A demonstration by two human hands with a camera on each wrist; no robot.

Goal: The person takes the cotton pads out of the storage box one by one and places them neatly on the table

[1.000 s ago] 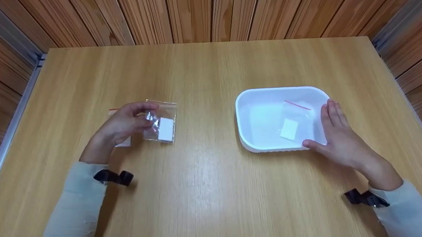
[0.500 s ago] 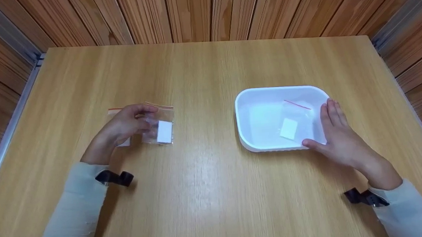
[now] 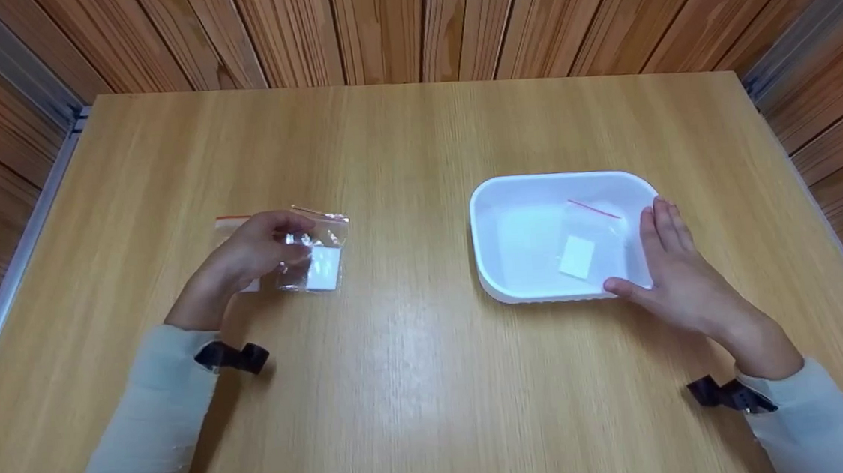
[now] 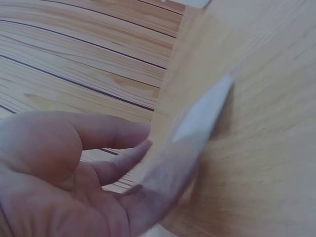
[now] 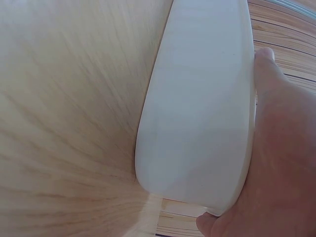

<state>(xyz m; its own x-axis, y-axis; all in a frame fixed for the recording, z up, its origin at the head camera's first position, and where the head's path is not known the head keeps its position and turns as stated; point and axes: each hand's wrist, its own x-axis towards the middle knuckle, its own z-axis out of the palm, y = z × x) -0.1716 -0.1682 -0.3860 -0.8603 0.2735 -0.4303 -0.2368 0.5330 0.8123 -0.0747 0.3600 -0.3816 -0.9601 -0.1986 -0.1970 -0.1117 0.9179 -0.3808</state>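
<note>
Transparent zip bag [image 3: 325, 235] is located at 3 o'clock of the left hand [image 3: 260, 242], directly at the fingers. Grip state: the left hand's fingers are curved and hold the bag at its 9 o'clock side. One finger overlaps the plastic near the upper edge; part of the hand shows through the clear film. Exact thumb contact cannot be determined. In the left wrist view, which is blurred, the bag is tilted, with a shadow on the table [image 3: 411, 388] beside it. A white insert [image 3: 324, 268] occupies the 5 o'clock portion of the bag. The zip strip runs along the 12 o'clock edge.

Second bag [image 3: 228, 222]: partly covered by the left hand; its red strip shows at 10 o'clock of that hand.

Right hand [image 3: 684, 272]: placed at 4 o'clock of the white tray [image 3: 523, 236], fingers straight against the side wall, thumb on the near rim. The tray stands at 3 o'clock of the left hand, well apart. A third bag [image 3: 592, 227] lies inside, toward the tray's 3 o'clock side, with a red strip and a white card [image 3: 577, 256].

Labels: any print on the insert or the card is too small to read.
</note>
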